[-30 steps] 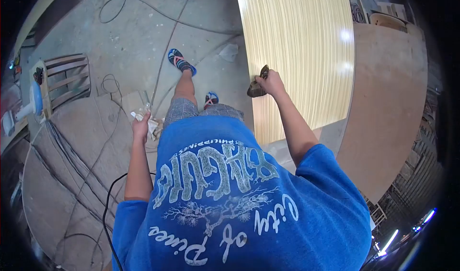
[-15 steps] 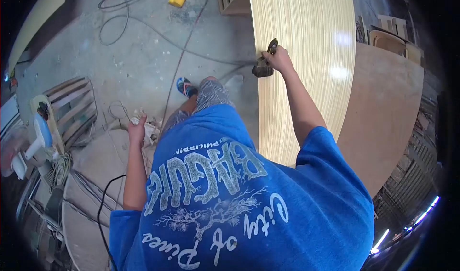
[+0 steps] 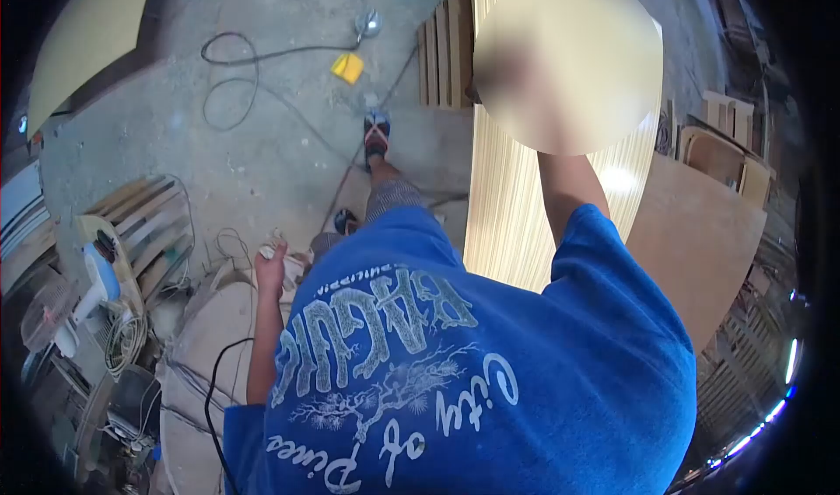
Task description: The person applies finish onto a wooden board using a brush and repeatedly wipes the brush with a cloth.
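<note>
My right hand [image 3: 534,80] is over the far part of a long, striped, pale wood-grain panel [image 3: 512,198]. A round blur covers this hand, so its fingers cannot be made out. A dark hand tool [image 3: 475,91] shows as a smear beside it, with a black bit standing out at the panel's left edge. My left hand [image 3: 270,270] hangs low at my left side, fingers closed and thumb up. A crumpled whitish cloth [image 3: 298,261] is right beside it; whether the hand grips it is unclear.
A brown board [image 3: 691,250] lies right of the panel. Slatted wooden pieces [image 3: 444,49] stand at the panel's far left. Cable loops [image 3: 229,62] and a yellow object [image 3: 347,68] lie on the concrete floor. A fan [image 3: 98,276] and a large pale board [image 3: 206,346] are at left.
My right hand and the dark tool have moved farther along the panel, away from me. My feet have shifted forward, and the view has moved. The blur over my right hand is new.
</note>
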Demonstrator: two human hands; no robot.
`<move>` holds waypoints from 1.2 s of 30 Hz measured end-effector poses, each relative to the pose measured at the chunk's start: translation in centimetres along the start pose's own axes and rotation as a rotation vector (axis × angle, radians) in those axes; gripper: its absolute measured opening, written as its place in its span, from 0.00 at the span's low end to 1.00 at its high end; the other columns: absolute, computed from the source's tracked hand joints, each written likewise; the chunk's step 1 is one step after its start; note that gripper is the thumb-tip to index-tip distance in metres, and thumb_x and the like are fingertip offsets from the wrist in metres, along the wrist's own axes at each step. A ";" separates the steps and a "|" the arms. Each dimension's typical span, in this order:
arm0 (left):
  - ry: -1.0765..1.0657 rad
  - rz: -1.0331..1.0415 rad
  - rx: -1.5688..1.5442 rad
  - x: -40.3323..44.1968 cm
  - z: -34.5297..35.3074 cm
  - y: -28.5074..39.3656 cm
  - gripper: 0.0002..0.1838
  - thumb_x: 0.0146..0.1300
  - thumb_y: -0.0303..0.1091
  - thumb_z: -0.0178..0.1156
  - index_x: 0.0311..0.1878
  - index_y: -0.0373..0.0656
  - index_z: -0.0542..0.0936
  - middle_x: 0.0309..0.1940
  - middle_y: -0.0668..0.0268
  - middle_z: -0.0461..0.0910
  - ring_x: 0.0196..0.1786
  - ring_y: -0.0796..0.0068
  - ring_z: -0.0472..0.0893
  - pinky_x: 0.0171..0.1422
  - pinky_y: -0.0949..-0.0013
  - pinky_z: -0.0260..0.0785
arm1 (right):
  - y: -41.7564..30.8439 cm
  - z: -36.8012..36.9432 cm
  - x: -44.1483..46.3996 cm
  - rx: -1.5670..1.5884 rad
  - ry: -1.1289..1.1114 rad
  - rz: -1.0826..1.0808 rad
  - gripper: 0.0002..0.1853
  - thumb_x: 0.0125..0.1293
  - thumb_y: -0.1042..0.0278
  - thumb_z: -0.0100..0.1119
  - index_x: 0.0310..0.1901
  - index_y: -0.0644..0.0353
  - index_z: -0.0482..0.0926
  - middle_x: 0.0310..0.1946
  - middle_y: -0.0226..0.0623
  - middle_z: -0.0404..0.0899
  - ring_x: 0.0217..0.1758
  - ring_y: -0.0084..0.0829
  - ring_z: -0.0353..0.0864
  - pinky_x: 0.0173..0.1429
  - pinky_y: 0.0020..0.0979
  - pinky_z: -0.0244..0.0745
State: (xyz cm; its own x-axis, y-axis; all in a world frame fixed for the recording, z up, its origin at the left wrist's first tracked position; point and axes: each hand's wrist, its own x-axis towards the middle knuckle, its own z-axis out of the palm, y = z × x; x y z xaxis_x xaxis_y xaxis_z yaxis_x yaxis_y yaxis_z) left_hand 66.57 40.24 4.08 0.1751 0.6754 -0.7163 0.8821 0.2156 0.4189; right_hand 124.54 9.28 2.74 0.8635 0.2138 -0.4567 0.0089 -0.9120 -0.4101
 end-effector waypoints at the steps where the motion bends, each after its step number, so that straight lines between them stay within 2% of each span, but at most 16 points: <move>1: -0.021 0.013 0.019 -0.3 0.6 2.1 0.26 0.61 0.42 0.70 0.55 0.34 0.79 0.48 0.55 0.84 0.48 0.66 0.84 0.54 0.63 0.74 | -1.4 -1.2 2.6 -0.025 0.032 -0.039 0.31 0.57 0.47 0.69 0.43 0.75 0.80 0.39 0.60 0.85 0.45 0.51 0.87 0.49 0.43 0.82; 5: -0.113 0.086 -0.003 0.0 3.5 8.8 0.29 0.61 0.41 0.70 0.58 0.30 0.76 0.48 0.52 0.84 0.50 0.64 0.83 0.56 0.63 0.74 | -7.0 -5.6 12.1 -0.037 0.083 -0.083 0.30 0.58 0.48 0.69 0.43 0.75 0.80 0.38 0.59 0.85 0.44 0.50 0.87 0.48 0.43 0.82; 8: -0.121 0.166 0.015 0.7 5.2 9.2 0.32 0.60 0.41 0.71 0.59 0.27 0.74 0.49 0.49 0.84 0.51 0.61 0.83 0.57 0.63 0.74 | -11.6 -9.2 18.2 0.029 0.070 -0.078 0.29 0.58 0.49 0.69 0.43 0.74 0.81 0.37 0.59 0.85 0.43 0.50 0.87 0.49 0.43 0.82; 12: -0.110 0.163 0.028 -0.5 4.7 14.6 0.33 0.59 0.42 0.71 0.59 0.26 0.74 0.48 0.47 0.84 0.50 0.60 0.84 0.56 0.62 0.75 | -14.1 -11.4 28.7 -0.006 0.178 -0.201 0.33 0.57 0.38 0.63 0.43 0.69 0.84 0.40 0.56 0.85 0.47 0.53 0.85 0.53 0.46 0.79; 15: -0.145 0.153 -0.015 0.4 4.6 13.9 0.30 0.59 0.42 0.71 0.57 0.29 0.75 0.45 0.50 0.85 0.49 0.61 0.84 0.55 0.62 0.75 | -18.0 -14.3 32.0 -0.018 0.296 -0.199 0.30 0.57 0.41 0.64 0.44 0.65 0.84 0.41 0.57 0.85 0.49 0.53 0.85 0.54 0.45 0.79; 17: -0.121 0.139 -0.067 1.1 4.1 13.0 0.28 0.58 0.41 0.71 0.55 0.31 0.77 0.43 0.51 0.85 0.47 0.61 0.85 0.53 0.63 0.75 | -18.6 -14.6 35.3 -0.016 0.504 -0.330 0.26 0.58 0.48 0.66 0.43 0.67 0.83 0.41 0.55 0.86 0.49 0.52 0.85 0.54 0.45 0.78; 20: -0.086 0.174 -0.170 1.3 2.6 16.5 0.26 0.58 0.42 0.71 0.53 0.33 0.78 0.41 0.52 0.85 0.46 0.61 0.85 0.52 0.62 0.76 | -20.4 -14.5 34.8 0.282 0.532 -0.303 0.26 0.61 0.47 0.66 0.45 0.68 0.84 0.42 0.51 0.87 0.49 0.49 0.85 0.55 0.43 0.77; 21: -0.061 0.213 -0.191 1.9 2.2 18.3 0.25 0.57 0.42 0.72 0.51 0.35 0.79 0.41 0.53 0.85 0.46 0.62 0.85 0.52 0.62 0.76 | -20.3 -13.8 35.0 0.237 0.590 -0.356 0.24 0.63 0.49 0.66 0.44 0.67 0.85 0.41 0.47 0.87 0.48 0.42 0.86 0.54 0.39 0.78; 22: -0.046 0.253 -0.201 2.3 1.6 19.9 0.24 0.57 0.43 0.72 0.50 0.36 0.80 0.42 0.54 0.86 0.46 0.63 0.85 0.52 0.62 0.76 | -23.2 -13.8 29.5 0.563 0.422 -0.362 0.20 0.64 0.53 0.67 0.42 0.67 0.85 0.38 0.42 0.87 0.46 0.33 0.85 0.53 0.35 0.77; 23: -0.006 0.243 -0.181 3.3 1.2 20.8 0.24 0.57 0.43 0.72 0.50 0.36 0.80 0.41 0.55 0.86 0.45 0.65 0.85 0.52 0.63 0.76 | -24.7 -13.1 26.5 0.699 0.356 -0.391 0.18 0.65 0.56 0.68 0.39 0.66 0.85 0.35 0.37 0.86 0.44 0.27 0.82 0.53 0.32 0.76; 26: -0.123 0.207 -0.675 5.9 -0.6 26.6 0.19 0.63 0.35 0.68 0.54 0.36 0.80 0.43 0.58 0.85 0.45 0.69 0.85 0.49 0.63 0.77 | -27.8 -9.0 23.7 0.692 0.316 -0.519 0.17 0.66 0.56 0.67 0.42 0.65 0.84 0.38 0.36 0.84 0.43 0.27 0.80 0.54 0.30 0.74; 29: -0.130 -0.055 -0.998 6.6 -3.6 34.9 0.19 0.68 0.40 0.61 0.57 0.39 0.79 0.46 0.58 0.85 0.46 0.67 0.85 0.50 0.60 0.78 | -37.1 -6.5 13.7 0.668 0.164 -0.568 0.17 0.66 0.60 0.66 0.50 0.63 0.82 0.41 0.35 0.83 0.45 0.25 0.78 0.54 0.29 0.73; 32: -0.530 -0.043 -1.429 12.9 -4.8 38.8 0.22 0.72 0.47 0.52 0.59 0.42 0.78 0.48 0.60 0.85 0.44 0.62 0.86 0.51 0.55 0.79 | -44.5 -3.6 8.2 0.832 -0.032 -0.671 0.25 0.65 0.66 0.66 0.63 0.59 0.77 0.42 0.33 0.80 0.45 0.23 0.78 0.53 0.29 0.74; 34: -0.601 0.024 -1.490 14.1 -7.3 45.2 0.24 0.73 0.50 0.48 0.61 0.43 0.77 0.50 0.61 0.84 0.47 0.61 0.85 0.53 0.54 0.78 | -48.5 -1.1 6.6 0.769 -0.154 -0.654 0.27 0.64 0.63 0.67 0.64 0.59 0.76 0.44 0.35 0.80 0.44 0.24 0.79 0.51 0.30 0.75; 35: -0.637 0.055 -1.516 15.3 -8.5 48.1 0.26 0.74 0.52 0.45 0.62 0.44 0.76 0.52 0.61 0.83 0.48 0.60 0.85 0.55 0.53 0.78 | -49.5 2.0 7.4 0.666 -0.089 -0.746 0.26 0.64 0.62 0.66 0.63 0.60 0.77 0.44 0.35 0.81 0.44 0.26 0.79 0.50 0.31 0.76; 36: -0.731 0.131 -1.498 19.0 -8.8 48.6 0.25 0.75 0.53 0.45 0.63 0.45 0.75 0.55 0.60 0.82 0.54 0.60 0.82 0.60 0.54 0.75 | -51.3 3.2 6.4 0.676 -0.239 -0.707 0.24 0.64 0.62 0.67 0.62 0.57 0.78 0.44 0.36 0.82 0.44 0.24 0.78 0.51 0.29 0.75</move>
State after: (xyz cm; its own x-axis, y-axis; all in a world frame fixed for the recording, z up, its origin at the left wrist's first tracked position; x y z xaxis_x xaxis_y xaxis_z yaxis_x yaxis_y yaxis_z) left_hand 108.92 69.73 15.77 0.7425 0.3863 -0.5472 -0.2481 0.9174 0.3111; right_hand 127.96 58.58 18.32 0.6460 0.7616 -0.0510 0.1279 -0.1739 -0.9764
